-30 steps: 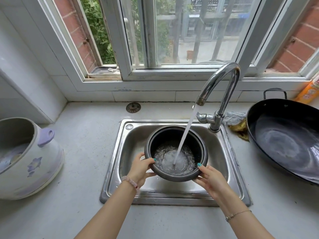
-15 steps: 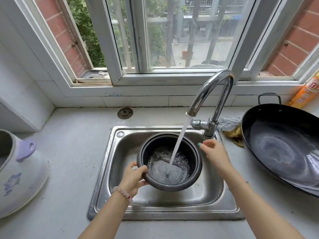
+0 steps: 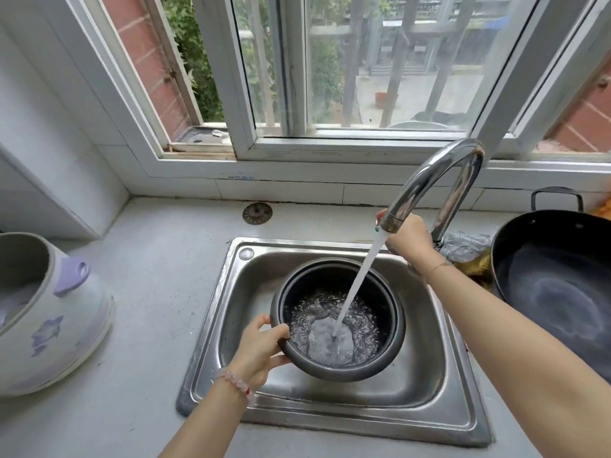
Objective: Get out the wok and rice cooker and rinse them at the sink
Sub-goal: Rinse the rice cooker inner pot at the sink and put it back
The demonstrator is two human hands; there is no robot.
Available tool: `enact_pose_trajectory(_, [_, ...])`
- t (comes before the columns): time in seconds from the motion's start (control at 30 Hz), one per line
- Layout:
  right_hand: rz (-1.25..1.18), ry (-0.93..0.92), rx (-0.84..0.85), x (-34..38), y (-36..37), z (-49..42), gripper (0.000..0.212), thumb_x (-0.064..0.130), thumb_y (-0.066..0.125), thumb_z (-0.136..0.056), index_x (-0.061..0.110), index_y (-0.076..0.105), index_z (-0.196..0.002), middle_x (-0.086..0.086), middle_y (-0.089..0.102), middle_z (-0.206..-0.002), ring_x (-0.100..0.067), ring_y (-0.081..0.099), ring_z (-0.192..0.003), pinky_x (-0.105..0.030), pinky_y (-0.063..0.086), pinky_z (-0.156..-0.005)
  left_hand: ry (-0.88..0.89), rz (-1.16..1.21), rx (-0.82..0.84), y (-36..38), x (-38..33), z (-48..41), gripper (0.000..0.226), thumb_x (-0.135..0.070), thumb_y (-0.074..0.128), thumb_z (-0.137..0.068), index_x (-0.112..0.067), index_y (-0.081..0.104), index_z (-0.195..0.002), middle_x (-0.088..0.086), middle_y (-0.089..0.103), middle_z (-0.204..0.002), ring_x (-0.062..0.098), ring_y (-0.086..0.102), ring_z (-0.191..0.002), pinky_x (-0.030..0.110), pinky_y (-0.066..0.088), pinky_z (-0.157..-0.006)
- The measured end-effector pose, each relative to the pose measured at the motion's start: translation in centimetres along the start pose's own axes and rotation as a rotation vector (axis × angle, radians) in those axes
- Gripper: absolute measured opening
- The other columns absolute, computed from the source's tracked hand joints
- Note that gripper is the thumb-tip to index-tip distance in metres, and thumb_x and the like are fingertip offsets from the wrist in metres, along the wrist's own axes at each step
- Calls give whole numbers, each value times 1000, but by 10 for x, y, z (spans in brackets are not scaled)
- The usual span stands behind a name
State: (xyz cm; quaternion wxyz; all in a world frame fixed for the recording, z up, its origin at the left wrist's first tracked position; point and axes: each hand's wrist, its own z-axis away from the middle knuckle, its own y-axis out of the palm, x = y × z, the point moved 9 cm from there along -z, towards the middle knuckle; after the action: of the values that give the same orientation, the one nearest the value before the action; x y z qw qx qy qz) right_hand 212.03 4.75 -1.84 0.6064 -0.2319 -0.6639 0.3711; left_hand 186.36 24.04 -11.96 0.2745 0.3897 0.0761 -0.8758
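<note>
The dark inner pot (image 3: 390,312) of the rice cooker is in the steel sink (image 3: 228,312), tilted a little, with water pooling in its bottom. A stream of water falls into it from the curved tap (image 3: 433,180). My left hand (image 3: 261,352) grips the pot's near-left rim, thumb on the rim. My right hand (image 3: 410,239) is raised behind the spout, at the tap's base, fingers curled there; the tap handle is hidden by the hand. The black wok (image 3: 558,292) lies on the counter at the right.
The white rice cooker body (image 3: 56,328) with purple flowers and a purple latch lies tipped on the counter at the left. A sink strainer (image 3: 257,213) sits by the back wall. A steel scourer and yellow cloth (image 3: 469,252) lie between tap and wok.
My right hand has left the pot's rim and risen to the tap's base. My left hand keeps its hold on the pot. Water keeps running.
</note>
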Motion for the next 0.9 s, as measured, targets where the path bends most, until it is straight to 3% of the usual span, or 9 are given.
enact_pose_trajectory(0.13, [149, -19, 43, 11, -3, 3, 16, 20, 54, -86, 15, 63, -98, -8, 66, -100, -33, 58, -98, -38, 49, -78, 4, 10, -10, 4, 0, 2, 19, 12, 49, -83, -7, 48, -85, 11, 57, -65, 25, 56, -59, 41, 56, -61])
enact_pose_trajectory(0.23, [151, -34, 7, 17, -11, 4, 18, 18, 57, -84, 7, 63, -98, -12, 65, -98, -35, 57, -98, -39, 49, -81, 5, 13, -1, 5, 0, 4, 18, 12, 48, -82, -6, 49, -84, 12, 58, -66, 27, 57, -61, 42, 56, -61])
enact_pose_trajectory(0.33, [193, -55, -47, 13, -21, 5, 13, 22, 57, -84, 9, 60, -88, -9, 61, -88, -34, 59, -96, -32, 44, -71, 3, 26, 7, 4, 0, 6, 18, 12, 48, -83, -5, 49, -83, 16, 56, -73, 32, 57, -70, 44, 57, -65])
enact_pose_trajectory(0.47, [114, 0, -84, -2, -30, 6, 24, 22, 61, -83, 13, 61, -104, -12, 67, -106, -32, 59, -103, -34, 45, -80, 26, 34, 8, 2, -4, 13, 18, 13, 48, -84, -5, 48, -80, 14, 57, -69, 33, 58, -67, 47, 56, -68])
enact_pose_trajectory(0.6, [86, 7, -55, -8, -23, 12, 35, 18, 54, -89, 14, 55, -123, -10, 61, -125, -30, 55, -113, -33, 42, -87, 53, 36, 5, 0, -8, 16, 16, 13, 48, -84, -3, 50, -84, 14, 56, -70, 32, 59, -67, 47, 56, -69])
enact_pose_trajectory(0.67, [13, 25, -45, -15, -19, 26, 40, 23, 56, -91, 13, 52, -129, -8, 56, -131, -27, 52, -118, -33, 39, -94, 60, 51, 3, -2, -9, 16, 15, 12, 48, -84, -2, 51, -87, 16, 58, -75, 33, 60, -72, 47, 56, -70])
enact_pose_trajectory(0.77, [-209, 187, 49, -45, 1, 62, 40, 31, 58, -90, 15, 54, -127, -5, 60, -125, -22, 57, -109, -35, 44, -93, 80, 82, -3, -6, -13, 20, 16, 13, 48, -84, -2, 52, -90, 18, 59, -78, 33, 60, -73, 46, 55, -69])
enact_pose_trajectory(0.9, [-684, 465, 369, -58, 49, 116, 18, 34, 59, -89, 20, 65, -99, 0, 67, -91, -17, 64, -74, -29, 52, -61, 145, 102, 1, -11, -25, 24, 21, 16, 47, -83, -2, 51, -93, 17, 60, -81, 29, 59, -72, 41, 55, -64])
